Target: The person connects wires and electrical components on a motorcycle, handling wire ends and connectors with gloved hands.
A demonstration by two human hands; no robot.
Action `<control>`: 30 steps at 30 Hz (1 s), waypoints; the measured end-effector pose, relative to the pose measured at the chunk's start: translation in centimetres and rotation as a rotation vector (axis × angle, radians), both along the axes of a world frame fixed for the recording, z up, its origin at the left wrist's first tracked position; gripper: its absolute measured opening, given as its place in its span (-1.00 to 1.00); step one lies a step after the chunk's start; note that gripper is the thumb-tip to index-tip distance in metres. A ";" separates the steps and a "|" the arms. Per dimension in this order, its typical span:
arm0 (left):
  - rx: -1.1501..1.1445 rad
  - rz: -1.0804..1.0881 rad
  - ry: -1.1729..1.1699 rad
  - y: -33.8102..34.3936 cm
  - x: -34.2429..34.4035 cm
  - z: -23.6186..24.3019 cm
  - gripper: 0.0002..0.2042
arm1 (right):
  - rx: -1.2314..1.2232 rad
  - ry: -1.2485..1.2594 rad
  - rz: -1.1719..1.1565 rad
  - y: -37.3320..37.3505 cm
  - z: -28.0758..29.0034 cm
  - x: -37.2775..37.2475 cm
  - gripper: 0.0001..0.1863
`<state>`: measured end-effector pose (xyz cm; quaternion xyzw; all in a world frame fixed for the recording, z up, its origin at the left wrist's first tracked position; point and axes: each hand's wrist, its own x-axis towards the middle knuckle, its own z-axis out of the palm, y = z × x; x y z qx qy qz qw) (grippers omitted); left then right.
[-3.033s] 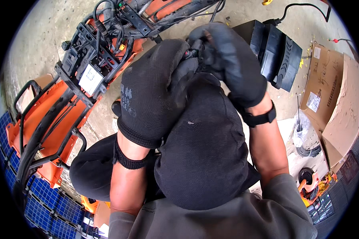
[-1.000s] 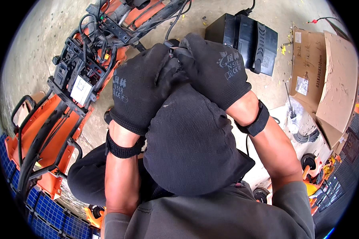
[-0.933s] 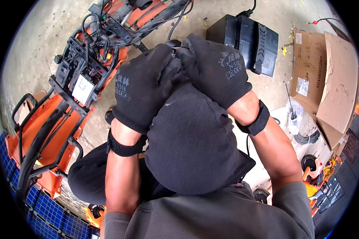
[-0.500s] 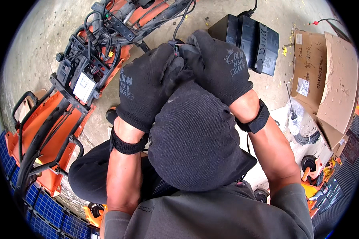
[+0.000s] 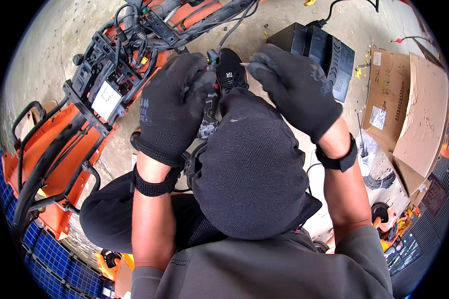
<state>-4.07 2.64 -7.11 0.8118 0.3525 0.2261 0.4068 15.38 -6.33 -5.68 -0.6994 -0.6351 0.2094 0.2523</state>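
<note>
My left hand (image 5: 170,107), in a black glove, is closed on a small black cable connector (image 5: 213,58) with a red bit, whose cord runs up toward the orange machine. My right hand (image 5: 298,92), gloved too, pinches a small thin pale piece (image 5: 243,64) just right of the connector, apart from it. My raised knee (image 5: 249,174) in dark fabric sits between my forearms. Beyond it, between the hands, shows my black shoe (image 5: 231,70).
An orange machine frame (image 5: 50,159) with black tubes and wiring lies at left, blue grid panels (image 5: 55,256) at lower left. A black box (image 5: 312,40) with a cord stands upper right. Cardboard (image 5: 389,94), a plastic bag (image 5: 365,152) and coiled cable (image 5: 378,181) lie right.
My hands, pressed together half a second ago, have parted: the right has moved right and slightly down, the left slightly left. The shoe and connector between them have come into view.
</note>
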 end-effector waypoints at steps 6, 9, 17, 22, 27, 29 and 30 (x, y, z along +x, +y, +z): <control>0.137 -0.120 0.059 0.3 -0.6 -0.1 -0.75 | 0.056 0.036 0.060 1.2 -0.4 -0.2 -0.72; 0.050 -0.078 0.080 0.3 -0.7 0.6 -0.74 | -0.034 0.269 0.022 2.5 0.3 -0.3 -0.69; 0.072 -0.099 0.018 0.3 -1.0 -0.2 -0.75 | -0.419 0.573 0.033 4.3 -1.0 -0.5 -0.69; -0.321 -0.035 -0.095 0.7 -1.0 0.9 -0.80 | -0.289 0.780 0.007 4.3 -4.0 -1.2 -0.55; -0.517 0.010 0.093 1.0 -3.1 -0.2 -0.68 | -0.182 0.619 0.062 4.9 -3.9 -3.0 -0.77; -0.278 -0.122 0.134 1.0 -4.0 -1.4 -0.66 | -0.123 0.690 0.039 5.0 -4.8 -3.6 -0.75; -0.128 -0.168 0.087 0.8 -4.5 -2.2 -0.66 | -0.149 0.717 0.064 5.1 -4.9 -3.5 -0.76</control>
